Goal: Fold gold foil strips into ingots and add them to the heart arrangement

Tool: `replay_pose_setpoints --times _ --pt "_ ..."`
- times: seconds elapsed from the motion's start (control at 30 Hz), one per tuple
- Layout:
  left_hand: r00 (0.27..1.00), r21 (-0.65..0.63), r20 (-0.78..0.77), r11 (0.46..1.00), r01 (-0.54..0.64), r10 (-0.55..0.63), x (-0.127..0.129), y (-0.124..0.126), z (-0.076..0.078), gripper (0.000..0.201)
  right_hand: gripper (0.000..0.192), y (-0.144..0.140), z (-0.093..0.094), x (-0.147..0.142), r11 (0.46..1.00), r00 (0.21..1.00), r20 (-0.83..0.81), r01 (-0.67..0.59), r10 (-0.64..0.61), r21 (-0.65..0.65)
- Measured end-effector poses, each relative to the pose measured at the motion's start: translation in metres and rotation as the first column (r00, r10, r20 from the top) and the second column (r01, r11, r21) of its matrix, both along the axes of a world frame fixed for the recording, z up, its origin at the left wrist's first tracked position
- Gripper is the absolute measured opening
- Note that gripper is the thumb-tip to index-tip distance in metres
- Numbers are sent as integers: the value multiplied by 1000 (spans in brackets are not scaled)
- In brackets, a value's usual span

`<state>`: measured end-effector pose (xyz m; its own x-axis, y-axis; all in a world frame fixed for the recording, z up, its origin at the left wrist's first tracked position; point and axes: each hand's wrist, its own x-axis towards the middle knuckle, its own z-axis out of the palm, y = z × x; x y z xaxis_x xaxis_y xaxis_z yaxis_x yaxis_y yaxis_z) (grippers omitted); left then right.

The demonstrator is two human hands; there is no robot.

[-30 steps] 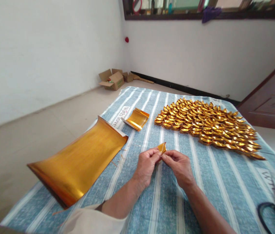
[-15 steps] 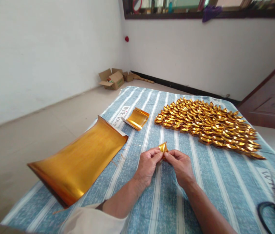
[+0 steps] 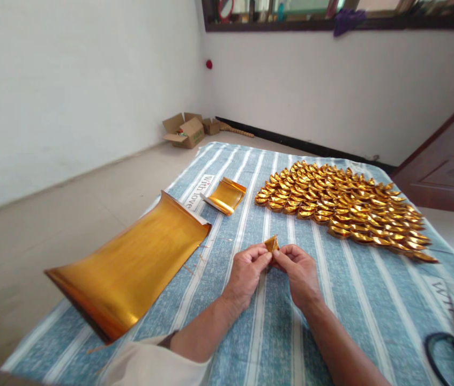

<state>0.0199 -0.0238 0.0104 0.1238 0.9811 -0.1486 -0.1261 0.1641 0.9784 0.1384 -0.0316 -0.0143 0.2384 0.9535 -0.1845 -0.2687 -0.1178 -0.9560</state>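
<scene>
Between my two hands is a small piece of gold foil paper, folded to a point at the top. My left hand pinches its left side with thumb and fingers. On the right side, my right hand pinches it the same way, the thumbs almost meeting. The lower part of the piece is hidden behind the fingers. Beyond my hands to the right lie many folded gold paper ingots, packed in rows. A small stack of gold foil sheets rests ahead to the left.
A large curled gold foil sheet covers the table's left side. Black-handled scissors lie at the near right corner. Blue striped cloth covers the table, with thin gold scraps near the large sheet. An open cardboard box stands on the floor beyond.
The folded foil piece has turned slightly and now looks narrower, with its tip shifted a little right. Both hands have moved slightly right with it, still pinching.
</scene>
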Motion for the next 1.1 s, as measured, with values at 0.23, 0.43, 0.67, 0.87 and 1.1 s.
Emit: replay_pose_setpoints --times 0.23,0.43,0.67,0.87,1.1 --pt "1000 2 -12 1000 3 -3 0 1 -2 18 28 -1 4 -1 1000 1000 9 6 -6 -8" --pt "1000 14 -20 1000 8 -8 -1 1 -3 18 28 0 5 0 1000 1000 -6 -12 12 -3" --pt "999 47 -28 999 17 -15 -1 0 -3 17 29 0 4 0 1000 1000 -27 -10 9 -19" --pt "998 56 -60 998 36 -32 -2 0 -1 19 28 0 2 1 1000 1000 -16 -16 15 -13" --pt "1000 -11 -9 1000 29 -29 -1 0 0 15 28 0 1 1 1000 1000 21 -18 18 -11"
